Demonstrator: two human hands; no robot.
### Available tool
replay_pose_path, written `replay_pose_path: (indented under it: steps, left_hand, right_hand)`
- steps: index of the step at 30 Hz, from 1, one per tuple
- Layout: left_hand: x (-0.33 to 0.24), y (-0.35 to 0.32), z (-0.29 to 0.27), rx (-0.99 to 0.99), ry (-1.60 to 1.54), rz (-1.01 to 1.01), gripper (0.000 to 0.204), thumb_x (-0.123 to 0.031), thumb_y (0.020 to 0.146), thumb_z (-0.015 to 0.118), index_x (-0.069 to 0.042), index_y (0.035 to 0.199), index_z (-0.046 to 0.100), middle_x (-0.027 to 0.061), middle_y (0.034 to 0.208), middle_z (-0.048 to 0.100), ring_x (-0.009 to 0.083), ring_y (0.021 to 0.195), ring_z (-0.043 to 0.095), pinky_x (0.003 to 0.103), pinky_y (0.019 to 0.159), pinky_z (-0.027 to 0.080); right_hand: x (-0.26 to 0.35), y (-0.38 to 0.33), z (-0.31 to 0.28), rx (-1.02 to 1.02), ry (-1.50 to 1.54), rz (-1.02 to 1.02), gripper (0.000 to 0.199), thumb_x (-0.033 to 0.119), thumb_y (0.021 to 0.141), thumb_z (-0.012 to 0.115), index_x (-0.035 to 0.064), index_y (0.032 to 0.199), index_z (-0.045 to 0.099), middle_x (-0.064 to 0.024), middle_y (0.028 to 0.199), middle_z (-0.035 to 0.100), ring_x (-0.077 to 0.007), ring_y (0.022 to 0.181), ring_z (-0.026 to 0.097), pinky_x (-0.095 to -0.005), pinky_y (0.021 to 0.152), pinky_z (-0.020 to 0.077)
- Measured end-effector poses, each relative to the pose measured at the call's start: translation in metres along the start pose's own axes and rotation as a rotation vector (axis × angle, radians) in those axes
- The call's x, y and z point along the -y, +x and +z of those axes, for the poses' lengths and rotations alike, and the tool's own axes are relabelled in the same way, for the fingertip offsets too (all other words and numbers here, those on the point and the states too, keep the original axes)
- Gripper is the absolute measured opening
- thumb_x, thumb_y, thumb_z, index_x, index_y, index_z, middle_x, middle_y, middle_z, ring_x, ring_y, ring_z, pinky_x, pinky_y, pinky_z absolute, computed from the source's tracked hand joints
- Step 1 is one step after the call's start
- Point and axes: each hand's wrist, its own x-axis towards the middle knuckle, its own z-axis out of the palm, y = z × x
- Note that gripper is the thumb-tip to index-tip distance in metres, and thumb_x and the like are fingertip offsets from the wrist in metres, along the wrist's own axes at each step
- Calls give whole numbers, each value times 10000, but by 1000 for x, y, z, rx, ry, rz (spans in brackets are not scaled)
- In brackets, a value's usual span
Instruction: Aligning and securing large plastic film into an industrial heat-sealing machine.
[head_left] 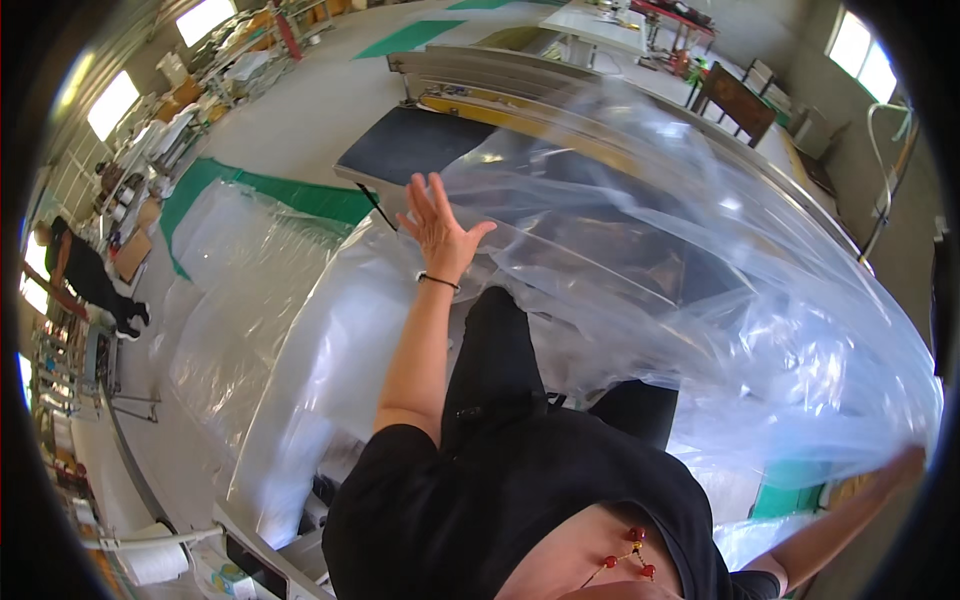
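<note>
A large sheet of clear plastic film (620, 240) billows across the machine in front of me, creased and shiny. My left hand (440, 235) is raised at the film's left edge, fingers spread and thumb out, with nothing in it. Under the film lies a dark flat panel (410, 150), its left part bare. Far out to the right, my right hand (908, 466) is at the film's lower right edge. Motion smears its fingers, so its grip on the film cannot be made out.
A metal rail with a yellow strip (500, 108) runs behind the panel. More clear film (240, 310) lies at my left, over green sheeting (270, 190). A person in black (90, 275) stands at the far left. Crowded shelves (190, 110) line the wall. A white spool (155, 562) sits lower left.
</note>
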Motion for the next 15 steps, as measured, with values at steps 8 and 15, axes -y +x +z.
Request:
replay_pose_path:
  steps: [8, 15]
  left_hand:
    - [-24, -79, 18, 281, -191, 432, 108, -163, 645, 638, -180, 729, 572, 2, 801, 493, 200, 826, 470, 362, 720, 352]
    - [27, -61, -18, 326, -440, 100, 42, -88, 731, 612, -52, 747, 600, 63, 746, 479, 210, 724, 476, 334, 646, 403]
  right_hand:
    - [-5, -351, -185, 102, 143, 239, 379, 220, 852, 459, 15, 1171, 447, -113, 1102, 511, -226, 961, 503, -347, 859, 369]
    - [28, -387, -300, 142, 217, 408, 379, 212, 847, 464, 17, 1172, 444, -119, 1109, 510, -227, 969, 505, -340, 853, 379]
